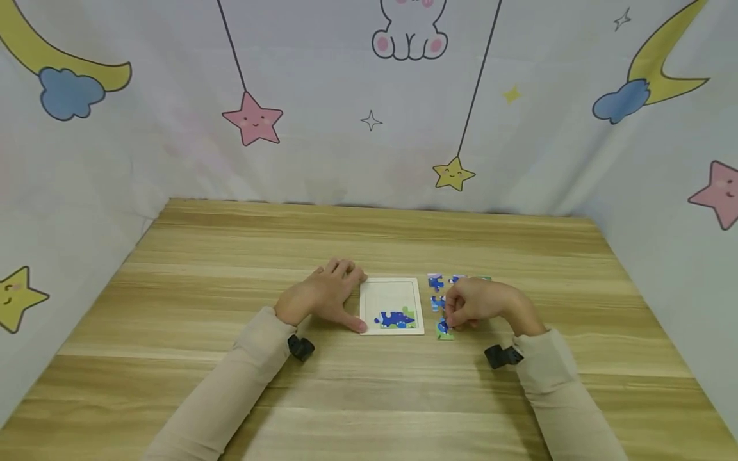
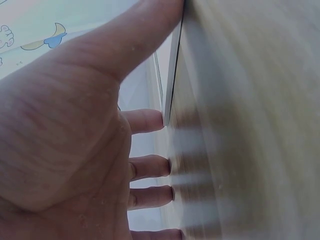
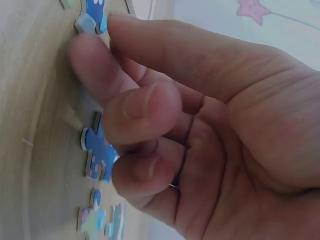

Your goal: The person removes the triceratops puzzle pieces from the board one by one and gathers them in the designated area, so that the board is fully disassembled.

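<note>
In the head view a white puzzle tray (image 1: 389, 288) lies on the table, with joined blue and green puzzle pieces (image 1: 396, 319) along its bottom right. My left hand (image 1: 330, 294) is at the tray's left side, thumb at the lower corner and index finger at the upper one. The left wrist view has these fingers (image 2: 150, 167) spread along the tabletop. To the tray's right, my right hand (image 1: 478, 301) pinches a blue and green puzzle piece (image 1: 444, 332) between thumb and index finger. Up close, that puzzle piece (image 3: 89, 21) is partly hidden by the fingertips.
Several loose puzzle pieces (image 1: 435, 282) lie right of the tray, some partly covered by my right hand. A blue loose piece (image 3: 97, 152) rests beneath the curled fingers. Behind the wooden table (image 1: 369, 397) hangs a printed white curtain (image 1: 323, 160).
</note>
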Motion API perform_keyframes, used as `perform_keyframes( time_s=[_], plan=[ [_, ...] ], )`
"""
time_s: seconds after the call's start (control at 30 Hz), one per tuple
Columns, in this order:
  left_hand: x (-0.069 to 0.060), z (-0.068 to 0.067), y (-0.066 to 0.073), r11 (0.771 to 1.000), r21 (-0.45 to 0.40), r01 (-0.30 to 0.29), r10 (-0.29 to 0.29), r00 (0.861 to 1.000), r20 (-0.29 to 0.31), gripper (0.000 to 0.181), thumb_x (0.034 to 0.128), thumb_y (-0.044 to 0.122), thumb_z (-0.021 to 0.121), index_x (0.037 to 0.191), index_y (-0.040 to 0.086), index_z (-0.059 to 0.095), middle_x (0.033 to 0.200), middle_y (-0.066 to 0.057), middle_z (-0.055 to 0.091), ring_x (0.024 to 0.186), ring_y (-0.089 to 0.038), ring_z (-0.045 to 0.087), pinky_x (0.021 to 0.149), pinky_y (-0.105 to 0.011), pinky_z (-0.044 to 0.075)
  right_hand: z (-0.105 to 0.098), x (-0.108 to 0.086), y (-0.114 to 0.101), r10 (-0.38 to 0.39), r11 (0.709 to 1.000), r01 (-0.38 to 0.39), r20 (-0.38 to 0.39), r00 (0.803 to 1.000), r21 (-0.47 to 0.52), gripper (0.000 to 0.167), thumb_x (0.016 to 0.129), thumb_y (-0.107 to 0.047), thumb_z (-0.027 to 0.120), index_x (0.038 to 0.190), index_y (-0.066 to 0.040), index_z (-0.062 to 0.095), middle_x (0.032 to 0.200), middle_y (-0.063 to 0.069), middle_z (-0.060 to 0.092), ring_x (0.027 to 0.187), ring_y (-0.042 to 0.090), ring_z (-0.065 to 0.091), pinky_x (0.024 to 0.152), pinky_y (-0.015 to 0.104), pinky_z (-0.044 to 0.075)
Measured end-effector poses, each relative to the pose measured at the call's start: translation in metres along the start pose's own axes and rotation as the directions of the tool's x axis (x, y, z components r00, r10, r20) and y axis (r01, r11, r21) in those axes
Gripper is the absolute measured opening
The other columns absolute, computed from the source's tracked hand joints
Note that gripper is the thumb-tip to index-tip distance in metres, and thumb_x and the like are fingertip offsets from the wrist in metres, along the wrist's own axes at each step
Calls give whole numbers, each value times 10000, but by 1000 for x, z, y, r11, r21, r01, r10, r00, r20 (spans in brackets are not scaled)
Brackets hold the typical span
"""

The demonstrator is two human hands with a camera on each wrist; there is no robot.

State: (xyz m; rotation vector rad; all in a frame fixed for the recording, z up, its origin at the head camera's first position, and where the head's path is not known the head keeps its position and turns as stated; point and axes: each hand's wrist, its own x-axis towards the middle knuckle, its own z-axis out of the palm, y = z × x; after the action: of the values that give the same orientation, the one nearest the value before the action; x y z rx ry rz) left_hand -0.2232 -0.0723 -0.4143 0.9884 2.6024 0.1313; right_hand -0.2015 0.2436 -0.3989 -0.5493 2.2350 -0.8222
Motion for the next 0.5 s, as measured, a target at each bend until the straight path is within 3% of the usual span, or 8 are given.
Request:
perform_keyframes(
  time_s=[0.1, 0.27, 0.5],
  plan=[
    [0, 0, 0, 1000, -1, -1, 1, 1000, 1, 1000, 770, 715, 713, 1481, 103, 365, 1466, -185, 353, 1322, -373, 347, 1052, -574, 365, 3, 4, -1, -98, 995, 97, -15, 995, -19, 99, 907, -29, 711, 848, -41, 632, 704, -21, 591, 583, 88, 484, 552, 228, 404],
    [0, 1, -1, 1000, -4, 5, -5, 1000, 0, 994, 768, 709, 720, 1477, 106, 371, 1466, -182, 356, 1319, -372, 350, 1052, -574, 362, 19, 21, -13, -252, 967, 249, -51, 967, -58, 77, 942, -80, 691, 936, -59, 617, 727, -31, 555, 626, 83, 483, 582, 240, 412],
    [2, 0, -1, 1000, -10, 5, -5, 1000, -5, 978, 778, 703, 715, 1476, 110, 372, 1468, -179, 362, 1333, -369, 346, 1053, -575, 365, 45, 38, -33, -212, 977, 205, -140, 967, -61, 223, 948, -129, 700, 1125, -43, 597, 689, -22, 588, 503, 92, 504, 491, 253, 427]
  ],
)
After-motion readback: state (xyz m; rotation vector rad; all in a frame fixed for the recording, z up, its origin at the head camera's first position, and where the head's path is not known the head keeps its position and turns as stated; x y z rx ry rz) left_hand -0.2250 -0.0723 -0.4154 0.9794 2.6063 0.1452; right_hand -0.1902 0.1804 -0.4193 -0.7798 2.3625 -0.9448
